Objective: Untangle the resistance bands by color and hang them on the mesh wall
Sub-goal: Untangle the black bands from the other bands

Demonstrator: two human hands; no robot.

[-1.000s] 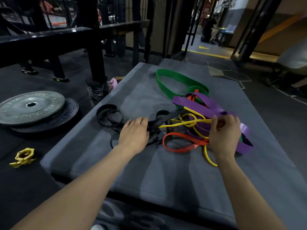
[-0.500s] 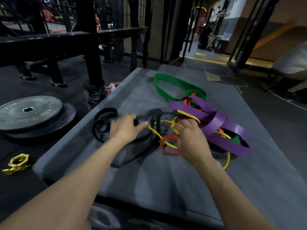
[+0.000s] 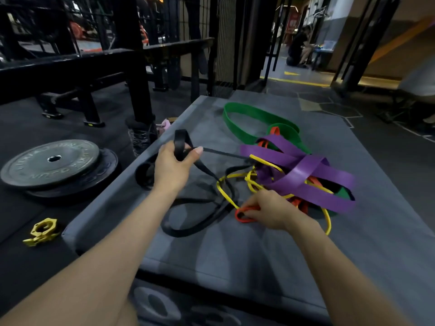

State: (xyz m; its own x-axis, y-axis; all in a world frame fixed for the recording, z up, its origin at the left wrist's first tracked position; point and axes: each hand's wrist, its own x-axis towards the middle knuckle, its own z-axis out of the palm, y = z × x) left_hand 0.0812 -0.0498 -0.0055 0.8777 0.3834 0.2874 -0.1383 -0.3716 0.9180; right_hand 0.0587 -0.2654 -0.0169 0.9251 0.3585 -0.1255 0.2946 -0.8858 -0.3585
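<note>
Untangling barely begun, nothing hung: left hand (image 3: 173, 167) gripping black band (image 3: 182, 143), right hand (image 3: 270, 209) pinching orange band (image 3: 244, 215), pile still knotted mid-mat (image 3: 235, 255).

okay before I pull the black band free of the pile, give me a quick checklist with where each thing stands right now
1. Left hand grips the black band: ok.
2. Right hand pins the orange band down: ok.
3. Black band free of the yellow band: not ok, they cross.
4. Black band's far end clear of the purple band: cannot tell, hidden.
5. Green band clear of the pull: ok.
</note>
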